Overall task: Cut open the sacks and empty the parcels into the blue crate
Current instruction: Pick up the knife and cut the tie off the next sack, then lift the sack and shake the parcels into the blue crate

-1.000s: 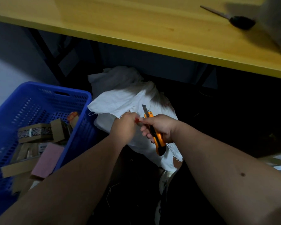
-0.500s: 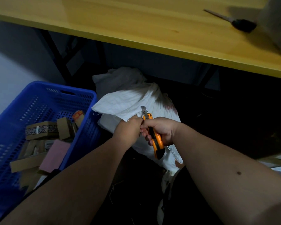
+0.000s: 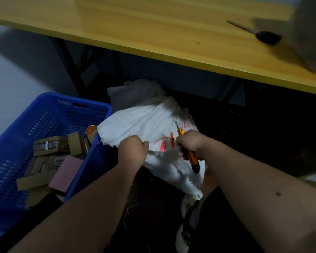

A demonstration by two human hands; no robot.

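A white woven sack (image 3: 144, 123) lies on the dark floor under the table's front edge. My left hand (image 3: 132, 150) grips the sack's frayed cut edge. An orange utility knife (image 3: 189, 152) is held in my right hand (image 3: 190, 143), its blade pointing up beside a red plastic tie (image 3: 167, 139) on the sack. To the left stands the blue crate (image 3: 44, 114), holding several cardboard parcels (image 3: 51, 147) and a pink one (image 3: 66, 172).
A yellow wooden table (image 3: 153, 30) spans the top, with a black-handled tool (image 3: 263, 36) and a grey sack (image 3: 310, 33) at its right end. Black table legs (image 3: 71, 66) stand behind the crate. A white and black shoe (image 3: 188, 225) is below the sack.
My two hands have drawn apart: the left stays on the sack's edge, the right has moved right with the knife. The red tie now shows between them.
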